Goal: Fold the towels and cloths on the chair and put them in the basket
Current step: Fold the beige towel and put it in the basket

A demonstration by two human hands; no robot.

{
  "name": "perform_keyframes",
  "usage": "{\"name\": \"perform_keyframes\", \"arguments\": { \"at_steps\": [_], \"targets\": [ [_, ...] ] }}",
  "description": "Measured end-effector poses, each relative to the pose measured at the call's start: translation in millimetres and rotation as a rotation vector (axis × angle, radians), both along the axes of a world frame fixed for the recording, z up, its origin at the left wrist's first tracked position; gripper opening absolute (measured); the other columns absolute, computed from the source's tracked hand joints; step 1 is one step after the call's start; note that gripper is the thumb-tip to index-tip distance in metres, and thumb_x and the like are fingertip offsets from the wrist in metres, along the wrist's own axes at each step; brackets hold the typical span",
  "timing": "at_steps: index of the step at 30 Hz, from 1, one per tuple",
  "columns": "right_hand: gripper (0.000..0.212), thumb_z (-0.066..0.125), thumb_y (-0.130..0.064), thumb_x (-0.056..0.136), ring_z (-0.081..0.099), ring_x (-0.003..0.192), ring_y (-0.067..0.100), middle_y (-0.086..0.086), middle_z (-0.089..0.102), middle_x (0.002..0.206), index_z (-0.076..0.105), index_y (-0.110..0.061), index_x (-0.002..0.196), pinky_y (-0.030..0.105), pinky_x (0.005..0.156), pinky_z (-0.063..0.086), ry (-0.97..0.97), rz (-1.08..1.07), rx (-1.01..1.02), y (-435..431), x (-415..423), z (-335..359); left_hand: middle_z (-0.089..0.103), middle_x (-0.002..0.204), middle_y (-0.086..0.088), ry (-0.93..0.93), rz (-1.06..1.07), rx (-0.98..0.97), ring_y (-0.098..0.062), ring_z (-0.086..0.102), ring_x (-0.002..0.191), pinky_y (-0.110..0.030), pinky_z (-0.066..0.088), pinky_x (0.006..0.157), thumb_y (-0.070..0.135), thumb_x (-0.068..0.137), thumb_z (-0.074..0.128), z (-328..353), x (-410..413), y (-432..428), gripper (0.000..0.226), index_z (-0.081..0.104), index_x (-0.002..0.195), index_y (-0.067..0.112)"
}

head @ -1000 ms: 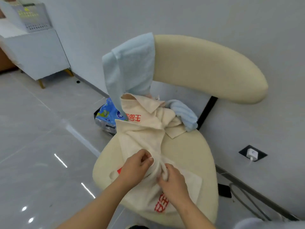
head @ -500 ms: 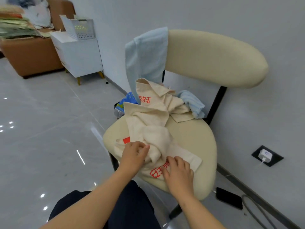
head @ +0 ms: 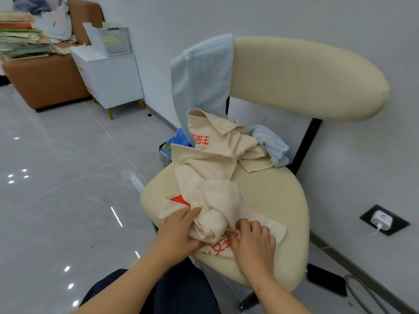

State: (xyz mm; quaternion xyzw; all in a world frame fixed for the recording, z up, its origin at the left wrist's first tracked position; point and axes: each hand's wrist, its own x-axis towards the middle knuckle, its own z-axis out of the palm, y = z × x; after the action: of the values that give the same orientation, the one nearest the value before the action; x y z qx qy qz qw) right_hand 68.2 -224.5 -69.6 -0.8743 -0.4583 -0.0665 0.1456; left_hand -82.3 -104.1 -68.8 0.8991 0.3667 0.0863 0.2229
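A cream cloth with red print [head: 210, 175] lies crumpled across the seat of a cream chair [head: 272, 196]. My left hand [head: 179, 230] grips a bunched roll of this cloth at the seat's front. My right hand [head: 251, 241] pinches the cloth's edge just right of the roll, over red lettering. A light blue towel [head: 201, 80] hangs over the left end of the chair's backrest. A second light blue towel [head: 269, 143] lies bunched at the back of the seat. A white perforated basket [head: 111, 41] stands on a white cabinet at the far left.
The white cabinet [head: 108, 75] and a brown sofa [head: 45, 80] piled with papers stand along the far left wall. A blue printed package [head: 174, 143] sits on the floor behind the chair. A black phone [head: 326, 282] and a cable lie on the floor at right, below a wall charger [head: 381, 219].
The view has pulled back and swung left, bringing the cabinet, basket and sofa into sight. Both hands have stayed on the cream cloth at the seat's front, working the bunched roll.
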Motion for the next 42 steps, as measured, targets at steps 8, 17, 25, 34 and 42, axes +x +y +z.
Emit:
{"name": "perform_keyframes", "arguments": {
  "at_steps": [8,17,25,34,42],
  "targets": [
    [0.029,0.049,-0.047,0.091,0.056,0.088,0.022,-0.001,0.061,0.091,0.040,-0.022,0.081,0.033,0.071,0.038,0.438,0.049,-0.122,6,15,33,0.065,0.097,0.009,0.072,0.099,0.042,-0.016,0.057,0.101,-0.027,0.031,0.084,0.029,0.094,0.044,45,13,11,0.017,0.060,0.098,0.033],
    [0.026,0.059,-0.035,0.089,0.046,0.057,0.006,-0.008,0.054,0.067,0.054,-0.023,0.066,0.022,0.059,0.037,1.097,0.340,-0.363,-33,11,124,0.068,0.098,-0.010,-0.443,0.340,-0.904,-0.025,0.066,0.085,-0.036,0.052,0.074,0.028,0.086,0.065,121,-36,22,0.017,0.062,0.099,0.019],
    [0.045,0.054,-0.046,0.087,0.053,0.101,0.015,-0.001,0.046,0.114,0.044,-0.022,0.124,0.029,0.088,0.045,0.856,0.117,-0.231,-14,-37,63,0.054,0.084,-0.001,0.129,0.349,-0.734,-0.016,0.050,0.073,-0.025,0.042,0.064,0.036,0.086,0.062,77,-62,-1,0.026,0.048,0.074,0.018],
    [0.004,0.050,-0.013,0.082,0.053,0.074,0.023,-0.001,0.056,0.076,0.049,-0.017,0.082,0.030,0.061,0.039,0.968,-0.159,0.216,-15,-26,61,0.043,0.057,0.000,-0.507,0.605,-0.944,-0.017,0.040,0.055,-0.027,0.031,0.052,0.012,0.075,0.056,76,-70,-3,0.027,0.036,0.058,0.019],
    [0.049,0.056,-0.027,0.084,0.049,0.111,0.019,-0.002,0.043,0.125,0.039,-0.028,0.130,0.032,0.088,0.043,0.788,-0.131,-0.009,-3,-11,58,0.053,0.104,-0.004,-0.135,0.532,-0.399,-0.020,0.053,0.085,-0.032,0.042,0.072,0.036,0.091,0.054,57,-18,8,0.029,0.048,0.109,0.014]
  ]
}}
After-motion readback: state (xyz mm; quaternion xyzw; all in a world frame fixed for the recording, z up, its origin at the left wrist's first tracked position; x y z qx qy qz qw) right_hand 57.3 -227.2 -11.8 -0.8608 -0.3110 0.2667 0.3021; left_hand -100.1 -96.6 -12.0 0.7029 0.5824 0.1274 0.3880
